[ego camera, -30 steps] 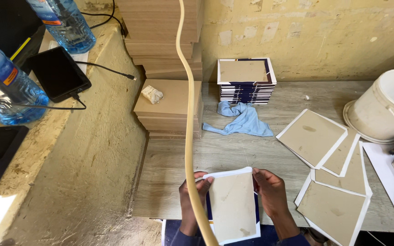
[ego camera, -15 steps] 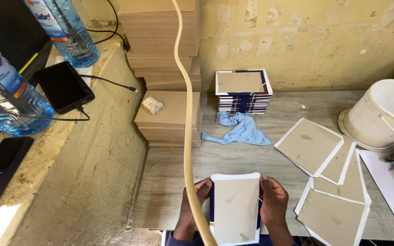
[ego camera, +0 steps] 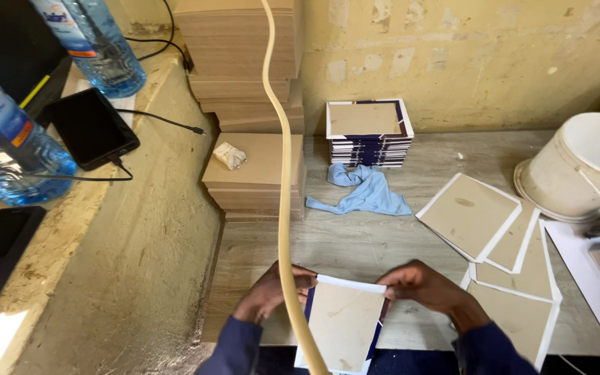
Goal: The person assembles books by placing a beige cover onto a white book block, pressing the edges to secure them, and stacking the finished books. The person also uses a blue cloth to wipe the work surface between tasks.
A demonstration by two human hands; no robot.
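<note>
At the near edge of the counter (ego camera: 383,243), our left hand (ego camera: 269,295) and right hand (ego camera: 421,288) now pinch the top corners of the board (ego camera: 345,323); we have drawn it closer than a second ago, its white flap folded over.

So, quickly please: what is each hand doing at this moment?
Left hand: closed on the top left edge of the board cover.
Right hand: closed on its top right edge.
</note>
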